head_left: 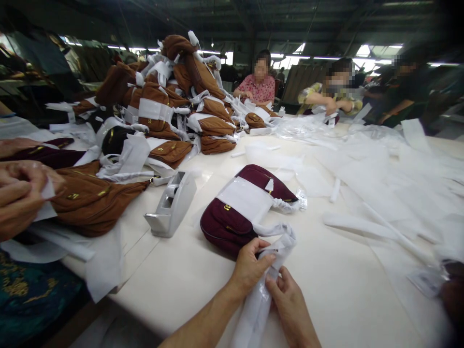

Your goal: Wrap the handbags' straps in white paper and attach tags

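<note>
White wrap (255, 307) is being pinched in left hand (251, 265) and right hand (291, 303) fingers, probably mid-wrapping, next move needing even tension.

Ceiling (290, 21) dark, crossed by beams (244, 17) — bright windows (364, 50) far back. Strip lights (328, 58) glow in a row there. Broad white table (337, 290) across the foreground — smooth top.

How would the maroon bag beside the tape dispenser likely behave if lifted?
The maroon bag would probably give softly yet keep some shape, since its fabric-looking body bulges. Its wrapped strap likely flops, judging by its loose bend. The smooth-looking white wrap across its middle may feel slippery.
</note>
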Tool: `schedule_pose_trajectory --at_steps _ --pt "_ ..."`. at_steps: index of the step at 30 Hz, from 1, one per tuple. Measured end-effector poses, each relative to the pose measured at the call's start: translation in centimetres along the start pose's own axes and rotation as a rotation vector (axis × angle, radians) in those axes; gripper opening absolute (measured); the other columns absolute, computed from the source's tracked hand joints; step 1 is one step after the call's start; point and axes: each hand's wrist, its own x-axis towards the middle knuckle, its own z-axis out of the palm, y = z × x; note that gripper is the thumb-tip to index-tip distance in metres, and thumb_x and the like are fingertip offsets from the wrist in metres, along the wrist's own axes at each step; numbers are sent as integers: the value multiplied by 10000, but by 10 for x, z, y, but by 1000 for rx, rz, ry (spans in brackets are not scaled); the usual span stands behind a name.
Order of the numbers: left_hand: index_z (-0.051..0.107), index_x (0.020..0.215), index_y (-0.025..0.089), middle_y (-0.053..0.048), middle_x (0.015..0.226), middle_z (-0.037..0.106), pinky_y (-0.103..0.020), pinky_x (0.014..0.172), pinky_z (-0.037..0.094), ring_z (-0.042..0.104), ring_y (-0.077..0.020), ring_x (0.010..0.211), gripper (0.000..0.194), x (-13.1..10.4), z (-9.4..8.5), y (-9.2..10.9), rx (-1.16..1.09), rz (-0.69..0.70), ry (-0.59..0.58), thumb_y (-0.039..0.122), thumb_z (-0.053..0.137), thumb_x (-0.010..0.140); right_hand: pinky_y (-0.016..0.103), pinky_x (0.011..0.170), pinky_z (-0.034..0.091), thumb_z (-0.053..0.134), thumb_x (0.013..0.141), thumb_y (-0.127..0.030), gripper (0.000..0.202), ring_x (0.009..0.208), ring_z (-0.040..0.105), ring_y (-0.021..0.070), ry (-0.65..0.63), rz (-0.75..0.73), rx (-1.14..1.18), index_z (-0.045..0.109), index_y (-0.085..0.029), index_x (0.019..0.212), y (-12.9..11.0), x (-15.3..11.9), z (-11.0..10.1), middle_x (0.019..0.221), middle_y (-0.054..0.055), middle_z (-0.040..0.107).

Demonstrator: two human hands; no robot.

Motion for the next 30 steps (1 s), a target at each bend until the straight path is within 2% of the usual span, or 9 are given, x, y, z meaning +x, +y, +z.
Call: schedule_pose_trajectory --at_steps 8,11,14,16,18,20,24,30 --pt "557 988 136 -19 838 591 -207 658 411 518 -138 740 298 -2 -1 7 193 6 -61 201 564 697 224 361 403 611 675 -428 567 413 510 144 -9 -39 -111 394 -204 1148 8 6 -4 541 -49 544" --pt "560 992 146 -11 826 592 -202 643 403 515 -133 722 284 -3 -2 8 266 20 -73 209 544 716 215 330 395 599 679 -459 544 401 514 144 13 -87 -226 424 -195 1122 11 8 -6 527 -54 526" --pt "563 967 142 -11 819 591 -197 633 399 512 -127 715 239 -1 -2 8 246 43 -57 220 516 746 221 333 412 566 699 -488 474 374 502 138 -4 -108 -376 477 -176 1045 6 9 -18 485 -61 502" --pt "563 956 135 -19 843 596 -199 659 405 520 -132 750 224 1 -3 6 188 58 -53 226 506 759 234 375 450 552 712 -492 470 444 544 150 40 -127 -413 488 -173 1050 -2 12 -29 558 -29 556" --pt "570 947 125 -27 860 603 -205 690 411 529 -141 780 225 4 -3 6 138 60 -80 227 518 754 243 438 484 565 707 -483 498 578 586 165 153 -182 -383 483 -176 1091 -11 18 -38 751 27 613" --pt "583 932 116 -32 850 608 -212 705 415 535 -146 780 225 6 -3 6 121 60 -110 229 537 742 241 463 482 567 711 -474 479 598 575 153 206 -220 -345 505 -169 1074 -18 25 -42 836 44 608" --pt "598 909 118 -29 829 608 -211 695 416 540 -151 776 213 6 -4 9 158 67 -117 240 546 743 230 424 426 570 695 -502 426 476 493 114 155 -205 -298 567 -143 925 -22 34 -33 707 14 591" --pt "608 976 153 -26 909 620 -232 755 416 548 -169 843 244 1 -5 7 234 129 -120 230 528 758 222 419 393 560 707 -493 416 468 452 117 196 -201 -260 553 -158 953 -16 34 -21 594 -23 541"
